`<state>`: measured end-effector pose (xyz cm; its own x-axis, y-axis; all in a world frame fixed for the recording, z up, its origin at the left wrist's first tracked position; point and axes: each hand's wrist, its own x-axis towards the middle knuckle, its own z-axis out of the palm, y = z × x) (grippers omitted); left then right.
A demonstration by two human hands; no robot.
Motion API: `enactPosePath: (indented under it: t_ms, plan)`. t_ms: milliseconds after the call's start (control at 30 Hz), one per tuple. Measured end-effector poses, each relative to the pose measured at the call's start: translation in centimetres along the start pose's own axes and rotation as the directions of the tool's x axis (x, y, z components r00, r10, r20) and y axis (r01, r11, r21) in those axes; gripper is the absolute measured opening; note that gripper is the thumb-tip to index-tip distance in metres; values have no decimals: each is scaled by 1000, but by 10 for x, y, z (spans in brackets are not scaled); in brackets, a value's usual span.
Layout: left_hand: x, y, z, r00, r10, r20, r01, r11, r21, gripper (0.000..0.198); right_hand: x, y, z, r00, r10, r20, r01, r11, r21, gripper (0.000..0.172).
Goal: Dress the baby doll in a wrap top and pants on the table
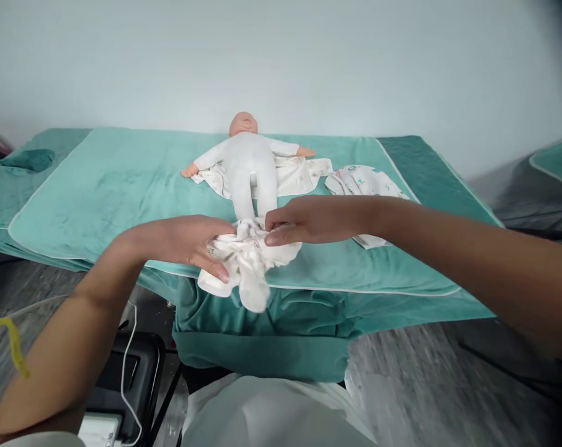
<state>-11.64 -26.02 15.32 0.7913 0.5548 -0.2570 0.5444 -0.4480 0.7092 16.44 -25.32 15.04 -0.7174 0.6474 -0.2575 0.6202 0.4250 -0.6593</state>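
Note:
A baby doll (250,155) with a white body lies on its back, arms spread, legs pointing toward me. Its feet are hidden in bunched white baby pants (253,270) with a faint print, whose legs hang loose over the near table edge. My left hand (192,243) grips the pants at their left side, thumb stretched along the cloth and fingertips partly hidden by it. On the other side, my right hand (294,222) pinches the gathered waist between thumb and fingers. Beneath the doll's torso and arms is a spread white printed garment (302,177).
Folded white printed cloth (367,180) lies right of the doll, partly behind my right forearm. A green cover (123,180) lies over the table, which stands against a pale wall (281,62). A black case (132,372) and a white cable (127,366) are below at left.

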Motion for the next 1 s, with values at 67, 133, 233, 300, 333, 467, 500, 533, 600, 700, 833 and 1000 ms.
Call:
enactPosePath:
  t_ms: [67,133,233,300,333,467,500,533,600,700,833,1000]
  plan:
    - [-5,5,-4,997,32,-71,-27,996,82,34,3,-8,-6,996,-2,-89,-6,996,-89,56]
    - [-8,6,-6,980,79,-181,-49,985,167,33,6,-15,-12,982,-53,-180,24,986,-163,54]
    - [-10,5,-5,935,136,-327,-41,959,282,33,7,-28,-17,938,-148,-315,80,973,-217,48]
    - [-11,7,-4,905,161,-395,-20,941,339,37,6,-38,-18,891,-199,-409,115,968,-222,43]
    - [-11,8,-4,890,167,-423,-5,934,357,40,5,-43,-18,863,-217,-456,126,967,-223,41]
    - [-12,18,-10,822,132,-554,38,958,285,44,0,-62,-20,765,-252,-592,155,965,-211,31]
    - [-13,20,-13,803,112,-586,25,975,221,42,-1,-64,-21,749,-256,-611,162,965,-205,30]
    - [-13,22,-15,786,89,-612,-1,990,142,39,-2,-66,-23,737,-258,-624,170,965,-199,28]
    - [-13,24,-20,755,49,-654,-87,996,-26,33,-3,-68,-26,723,-260,-640,185,965,-183,28]
    - [-11,23,-24,693,47,-719,-236,958,-165,38,-4,-70,-32,762,-267,-590,223,964,-149,29]
    - [-13,22,-26,639,96,-763,-336,927,-165,52,-8,-76,-44,860,-374,-347,361,927,-103,42]
    - [-34,24,-38,810,56,-584,-99,994,-41,50,2,-41,-44,889,-373,-264,323,922,-213,55]
